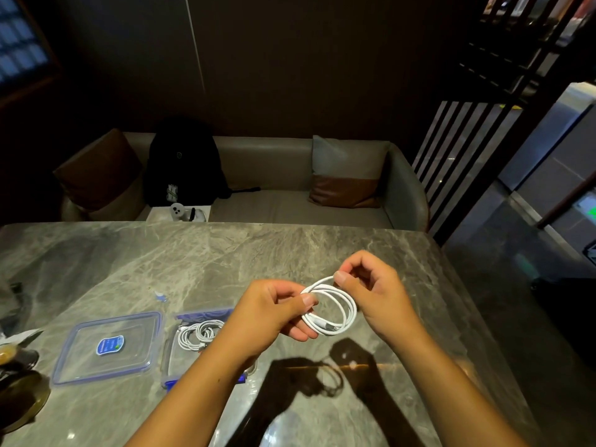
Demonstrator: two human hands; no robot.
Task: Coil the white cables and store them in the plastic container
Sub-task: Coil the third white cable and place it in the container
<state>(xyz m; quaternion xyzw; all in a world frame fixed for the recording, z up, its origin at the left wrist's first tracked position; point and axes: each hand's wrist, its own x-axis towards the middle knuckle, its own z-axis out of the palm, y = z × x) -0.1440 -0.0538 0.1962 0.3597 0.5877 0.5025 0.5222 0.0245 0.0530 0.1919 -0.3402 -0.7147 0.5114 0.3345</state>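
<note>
White cable (350,309), wound into a small coil of several loops, hangs above the grey marble table (225,253), held between both hands. The left hand (274,314) pinches the near-left side of the coil, thumb on top and curled fingers beneath, and one metal-tipped connector end lies just beside those fingers. The right hand (371,291) pinches the far side of the loops between thumb and forefinger, its other fingers curled in towards the palm. Below the hands, their shadow and that of the coil fall on the tabletop. To the left of the left hand, partly covered by its forearm, stands the open clear plastic container (203,315) with blue clips, and coiled white cables (198,333) lie bundled inside it. Further left, just beside the container, its clear blue-rimmed lid (129,359) lies flat on the table, a blue label at its centre. Beyond the hands, across the table, a grey sofa (274,162) carries a black backpack (183,162) and brown cushions.
</note>
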